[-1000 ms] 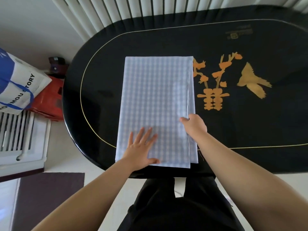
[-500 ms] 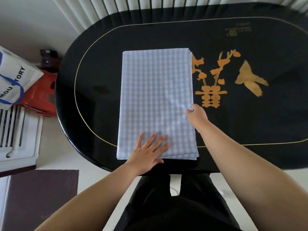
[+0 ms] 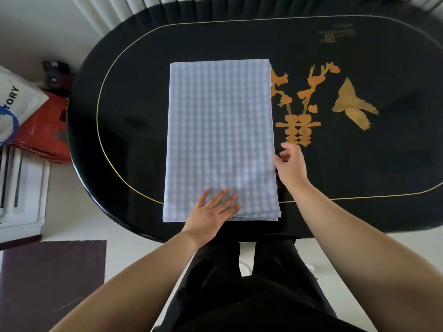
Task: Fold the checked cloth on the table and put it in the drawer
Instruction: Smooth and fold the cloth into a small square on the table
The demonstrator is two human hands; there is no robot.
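The light blue checked cloth [image 3: 220, 135] lies folded into a tall rectangle of several layers on the black oval table [image 3: 124, 97]. My left hand [image 3: 212, 213] rests flat, fingers spread, on the cloth's near edge. My right hand [image 3: 290, 164] is at the cloth's right edge, just off the fabric, fingers loosely curled and thumb touching the stacked edge. It grips nothing that I can see. No drawer is in view.
Orange flower and gold bird [image 3: 352, 107] designs decorate the table right of the cloth. A red stool [image 3: 40, 135] and a white printed bag [image 3: 14, 104] stand on the floor at left, with a white radiator [image 3: 19, 188] and a dark mat [image 3: 52, 281] nearer me.
My right hand slid from on top of the cloth out to its right edge and came off the fabric. My left hand moved toward the near edge. The layers now line up more evenly.
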